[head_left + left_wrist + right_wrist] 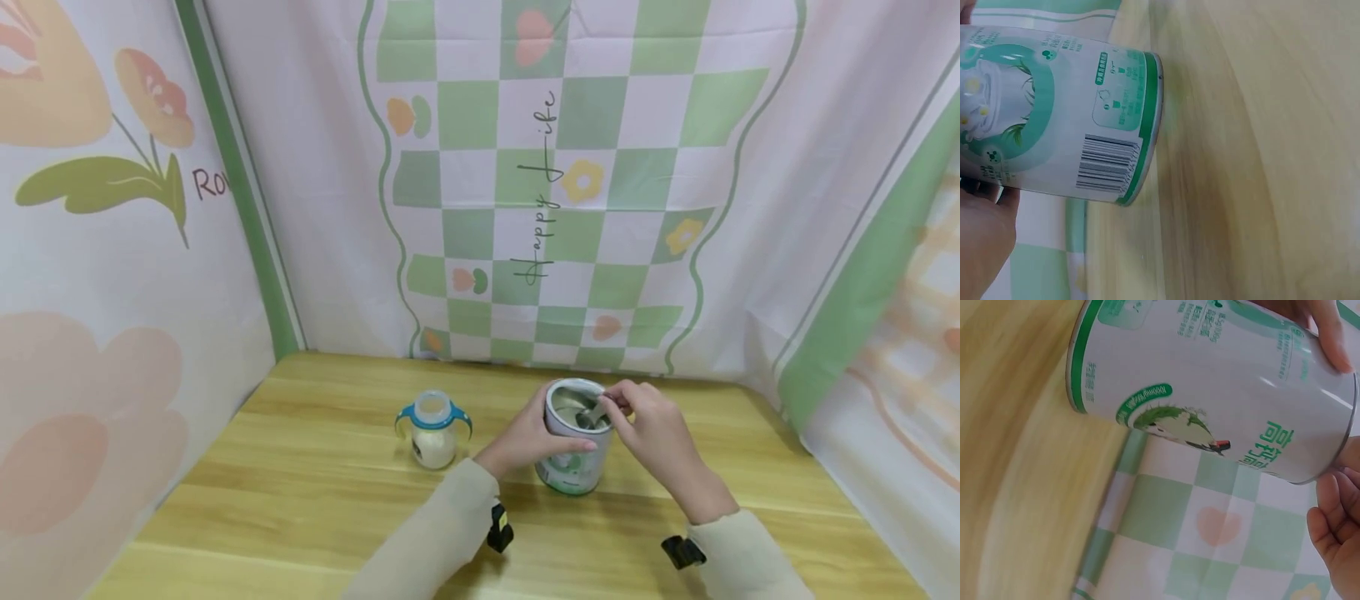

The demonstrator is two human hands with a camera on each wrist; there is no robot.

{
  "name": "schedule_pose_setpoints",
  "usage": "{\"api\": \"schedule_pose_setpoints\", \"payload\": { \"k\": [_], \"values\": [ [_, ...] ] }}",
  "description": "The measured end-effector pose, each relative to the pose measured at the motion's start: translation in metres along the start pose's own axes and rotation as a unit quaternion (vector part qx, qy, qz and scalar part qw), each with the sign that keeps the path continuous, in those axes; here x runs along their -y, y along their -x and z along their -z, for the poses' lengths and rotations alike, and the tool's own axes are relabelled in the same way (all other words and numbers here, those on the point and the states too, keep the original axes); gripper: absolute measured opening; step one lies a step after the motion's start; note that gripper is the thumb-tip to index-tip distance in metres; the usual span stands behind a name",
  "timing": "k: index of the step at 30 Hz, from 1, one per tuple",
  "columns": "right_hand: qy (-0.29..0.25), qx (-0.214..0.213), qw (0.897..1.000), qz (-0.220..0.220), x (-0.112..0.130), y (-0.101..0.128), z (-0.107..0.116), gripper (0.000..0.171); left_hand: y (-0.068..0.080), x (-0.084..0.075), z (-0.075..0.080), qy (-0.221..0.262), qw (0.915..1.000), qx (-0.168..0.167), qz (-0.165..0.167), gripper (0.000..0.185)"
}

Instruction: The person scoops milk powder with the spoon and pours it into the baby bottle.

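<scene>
A white and green milk powder can point(572, 472) is in front of me on the wooden table, its top open. My left hand point(525, 437) grips the can from the left, with the thumb across its front near the rim. Inside the mouth of the can shows a metal spoon point(591, 416). My right hand point(651, 427) pinches the spoon's handle at the can's right rim. In the left wrist view, the printed side of the can point(1066, 112) shows a barcode near the base. The right wrist view has the right hand point(1341, 531) with curled fingers at the rim.
Left of the can stands a baby bottle point(433, 446) with blue handles, an open top and pale contents. The wooden table point(300, 500) ends at the back against a checked curtain point(525, 250). Black wrist cameras sit on both sleeves.
</scene>
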State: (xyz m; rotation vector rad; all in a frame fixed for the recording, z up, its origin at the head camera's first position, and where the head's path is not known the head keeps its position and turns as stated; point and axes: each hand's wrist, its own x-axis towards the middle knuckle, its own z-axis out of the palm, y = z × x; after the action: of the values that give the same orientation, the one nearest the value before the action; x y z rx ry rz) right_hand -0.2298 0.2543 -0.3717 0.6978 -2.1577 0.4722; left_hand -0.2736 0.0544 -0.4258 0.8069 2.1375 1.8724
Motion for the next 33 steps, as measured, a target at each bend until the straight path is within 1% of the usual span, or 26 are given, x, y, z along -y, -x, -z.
{"api": "schedule_pose_setpoints", "payload": {
  "k": [6,11,15,20,22,26,30,33],
  "values": [
    [0.006,0.041,0.999,0.027,0.001,-0.008,0.005,0.02,0.0,-0.001,0.001,0.006,0.9999,0.009,-0.011,0.082],
    [-0.004,0.08,0.996,0.037,0.002,-0.012,0.008,0.021,0.001,-0.003,0.001,0.009,0.9997,0.017,-0.016,0.08],
    [-0.015,0.096,0.994,0.04,0.003,-0.014,0.01,0.021,0.001,-0.003,0.001,0.01,0.9996,0.019,-0.017,0.08],
    [-0.029,0.113,0.992,0.044,0.003,-0.018,0.01,0.022,0.0,-0.002,0.001,0.014,0.9992,0.026,-0.028,0.08],
    [-0.035,0.129,0.99,0.039,0.003,-0.02,0.011,0.022,0.0,-0.002,0.001,0.014,0.9991,0.028,-0.028,0.081],
    [-0.046,0.175,0.983,0.011,0.007,-0.024,0.013,0.017,0.0,-0.002,0.001,0.013,0.9993,0.027,-0.02,0.08],
    [-0.056,0.231,0.971,-0.02,0.013,-0.031,0.016,0.011,0.0,-0.001,0.001,0.021,0.9991,0.031,-0.019,0.081],
    [-0.061,0.262,0.962,-0.038,0.017,-0.036,0.016,0.01,0.001,0.0,0.001,0.028,0.9988,0.034,-0.021,0.08]
  ]
}}
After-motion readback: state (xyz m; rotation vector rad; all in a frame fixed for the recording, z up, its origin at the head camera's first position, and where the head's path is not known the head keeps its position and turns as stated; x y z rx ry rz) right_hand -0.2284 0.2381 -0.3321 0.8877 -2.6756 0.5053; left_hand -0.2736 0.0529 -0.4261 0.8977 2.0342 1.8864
